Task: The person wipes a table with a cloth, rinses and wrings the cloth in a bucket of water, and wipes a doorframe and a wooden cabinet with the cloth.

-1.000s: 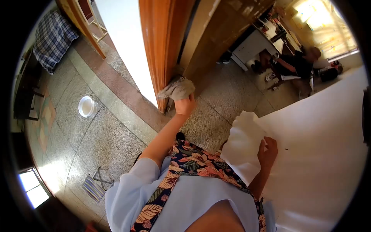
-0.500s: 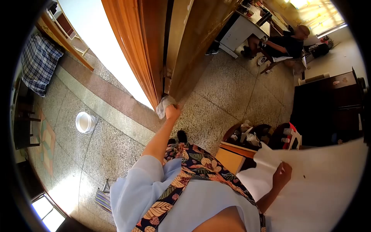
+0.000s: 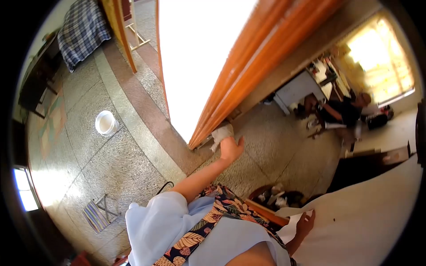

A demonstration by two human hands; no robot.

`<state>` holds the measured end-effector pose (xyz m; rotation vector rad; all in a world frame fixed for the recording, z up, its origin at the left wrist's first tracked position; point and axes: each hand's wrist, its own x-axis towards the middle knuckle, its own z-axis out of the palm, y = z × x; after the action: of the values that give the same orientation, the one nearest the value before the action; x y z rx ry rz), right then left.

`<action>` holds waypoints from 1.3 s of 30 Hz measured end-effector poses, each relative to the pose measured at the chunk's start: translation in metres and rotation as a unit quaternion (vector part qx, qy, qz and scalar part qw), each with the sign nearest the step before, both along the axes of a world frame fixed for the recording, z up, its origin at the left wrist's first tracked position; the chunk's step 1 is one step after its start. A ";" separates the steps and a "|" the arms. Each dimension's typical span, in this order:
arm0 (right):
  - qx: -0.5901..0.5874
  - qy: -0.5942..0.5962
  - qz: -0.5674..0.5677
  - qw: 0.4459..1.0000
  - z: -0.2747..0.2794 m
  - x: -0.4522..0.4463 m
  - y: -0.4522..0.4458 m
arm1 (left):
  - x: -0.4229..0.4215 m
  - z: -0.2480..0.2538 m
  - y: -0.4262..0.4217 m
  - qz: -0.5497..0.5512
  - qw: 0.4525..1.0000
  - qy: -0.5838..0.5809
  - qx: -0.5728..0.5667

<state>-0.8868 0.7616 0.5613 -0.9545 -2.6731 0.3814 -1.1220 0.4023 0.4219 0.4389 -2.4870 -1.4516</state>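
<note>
My left hand [image 3: 230,150] is closed around a pale grey cloth [image 3: 222,134]. It presses the cloth against the lower part of the orange-brown wooden door frame [image 3: 242,73]. Bright white fills the area beside the frame. My right hand [image 3: 305,224] is at the lower right, beside a large white surface [image 3: 355,221]. Its fingers look slightly apart with nothing visible in them; whether they touch the surface I cannot tell.
A white bucket [image 3: 107,123] stands on the speckled floor at left, and a striped folding stool [image 3: 97,217] lower down. A person [image 3: 339,111] sits near a desk [image 3: 298,88] at the back right. A shelf with several items [image 3: 277,195] is near my right hand.
My view has turned and come nearer the door frame, which leans more to the right. The left hand with the cloth shows farther right and lower. The right hand's fingers have loosened.
</note>
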 end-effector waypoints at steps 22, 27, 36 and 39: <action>-0.126 0.131 0.114 0.977 -0.020 -0.051 0.029 | -0.067 0.386 -0.066 0.029 0.645 0.693 -0.322; -0.095 0.131 0.130 0.978 -0.018 -0.047 0.026 | -0.078 0.507 -0.064 0.172 0.571 0.624 -0.505; -0.091 0.126 0.204 0.967 -0.037 -0.056 0.009 | -0.068 0.353 -0.059 -0.434 0.676 0.478 0.355; -0.086 0.113 0.203 0.969 -0.035 -0.059 0.010 | -0.060 0.257 -0.056 -0.320 0.770 0.387 0.394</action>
<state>-0.9456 0.7711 0.5265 -0.3648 -2.6388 0.7688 -1.1825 0.3468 0.6791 -0.8467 -1.2922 -2.2653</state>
